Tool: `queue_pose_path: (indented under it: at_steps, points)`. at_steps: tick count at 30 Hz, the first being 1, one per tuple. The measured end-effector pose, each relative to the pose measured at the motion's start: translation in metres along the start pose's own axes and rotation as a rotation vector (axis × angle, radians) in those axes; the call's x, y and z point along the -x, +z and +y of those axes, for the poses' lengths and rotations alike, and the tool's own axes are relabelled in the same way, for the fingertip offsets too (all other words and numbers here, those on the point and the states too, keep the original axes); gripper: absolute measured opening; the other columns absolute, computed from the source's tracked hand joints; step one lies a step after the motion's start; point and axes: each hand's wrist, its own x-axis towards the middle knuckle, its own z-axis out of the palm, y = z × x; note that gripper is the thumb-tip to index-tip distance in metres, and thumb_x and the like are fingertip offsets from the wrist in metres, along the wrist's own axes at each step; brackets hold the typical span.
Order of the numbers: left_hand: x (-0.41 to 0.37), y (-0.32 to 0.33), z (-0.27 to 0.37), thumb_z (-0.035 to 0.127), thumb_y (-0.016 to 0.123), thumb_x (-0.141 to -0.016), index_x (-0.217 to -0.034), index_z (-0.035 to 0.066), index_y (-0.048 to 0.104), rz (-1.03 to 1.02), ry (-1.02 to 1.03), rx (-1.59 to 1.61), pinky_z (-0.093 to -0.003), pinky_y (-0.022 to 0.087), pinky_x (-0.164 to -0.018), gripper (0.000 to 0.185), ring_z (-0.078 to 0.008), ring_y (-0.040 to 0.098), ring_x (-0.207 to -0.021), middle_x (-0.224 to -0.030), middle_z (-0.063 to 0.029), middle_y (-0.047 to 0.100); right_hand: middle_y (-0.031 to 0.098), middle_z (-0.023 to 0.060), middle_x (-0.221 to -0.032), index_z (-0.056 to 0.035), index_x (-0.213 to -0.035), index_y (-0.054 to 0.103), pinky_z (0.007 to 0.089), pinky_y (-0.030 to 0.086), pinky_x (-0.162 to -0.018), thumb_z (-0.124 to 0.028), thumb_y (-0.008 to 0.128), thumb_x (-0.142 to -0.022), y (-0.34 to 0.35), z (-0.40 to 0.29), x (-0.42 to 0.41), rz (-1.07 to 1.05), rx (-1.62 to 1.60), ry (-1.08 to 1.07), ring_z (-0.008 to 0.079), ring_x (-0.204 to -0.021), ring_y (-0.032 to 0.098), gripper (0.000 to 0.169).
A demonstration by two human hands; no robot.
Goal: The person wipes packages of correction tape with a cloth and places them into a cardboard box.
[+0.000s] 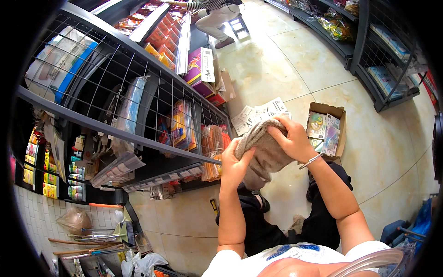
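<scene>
A grey-brown cloth (271, 154) is bunched between my two hands above the tiled floor. My left hand (237, 159) grips its left edge, with the thumb over the folded rim. My right hand (292, 138) pinches the upper right part; a metal bangle is on that wrist. Beyond the cloth, printed white papers (273, 106) lie spread on the floor. Right of my right hand stands an open cardboard box (341, 138) with several printed packets (317, 125) inside. The cloth's underside is partly hidden.
Shelving with a wire-grid side (138, 79) rises close on the left. A purple carton (200, 65) stands at its far end. A yellow-and-black tool handle (214, 206) lies on the floor. Another person (218, 20) sits farther off. More shelves (367, 69) stand right; brooms (124, 233) lower left.
</scene>
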Motion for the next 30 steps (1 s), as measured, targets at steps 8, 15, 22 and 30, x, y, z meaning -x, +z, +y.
queue_pose_path:
  at_steps: [8, 15, 22, 30]
  points:
    - [-0.01, -0.005, -0.007, 0.022, 0.057, -0.091, -0.142, 0.001, 0.031, -0.081, 0.348, 0.65, -0.042, 0.029, -0.11, 0.061, -0.0274, 0.036, -0.133, -0.147, -0.0131, 0.034, 0.051, 0.021, -0.124, -0.005, -0.142, 0.032, 0.0407, 0.04, -0.097, -0.029, 0.072, -0.075, -0.004, -0.003, 0.006, -0.578, -0.005, -0.235, 0.0346, -0.114, 0.05, 0.082]
    - [0.002, -0.012, 0.005, 0.057, 0.036, -0.094, -0.147, 0.006, 0.018, 0.009, 0.272, 0.622, -0.0507, 0.026, -0.11, 0.076, -0.0352, 0.033, -0.134, -0.148, -0.0216, 0.026, 0.045, 0.0222, -0.135, -0.0034, -0.144, 0.026, 0.0396, 0.038, -0.102, -0.029, 0.07, -0.078, 0.022, 0.029, 0.036, -0.838, 0.018, -0.179, 0.0348, -0.122, 0.046, 0.083]
    - [0.007, -0.033, -0.016, 0.062, 0.037, -0.091, -0.147, 0.008, 0.017, -0.02, 0.2, 0.368, -0.0506, 0.031, -0.107, 0.081, -0.0402, 0.034, -0.132, -0.146, -0.0281, 0.024, 0.061, 0.0178, -0.118, -0.0066, -0.127, 0.053, 0.0417, 0.044, -0.094, -0.03, 0.06, -0.083, 0.036, 0.129, 0.047, -1.439, 0.395, 0.173, 0.0343, -0.11, 0.057, 0.051]
    - [0.013, -0.059, -0.026, 0.052, 0.044, -0.092, -0.145, 0.0, 0.016, -0.082, -0.032, 0.063, -0.0446, 0.031, -0.108, 0.08, -0.0329, 0.04, -0.129, -0.146, -0.0278, 0.026, 0.064, 0.016, -0.111, -0.0073, -0.116, 0.061, 0.0408, 0.047, -0.09, -0.031, 0.057, -0.083, 0.071, 0.311, 0.008, -1.017, 0.787, 0.622, 0.0337, -0.104, 0.06, 0.041]
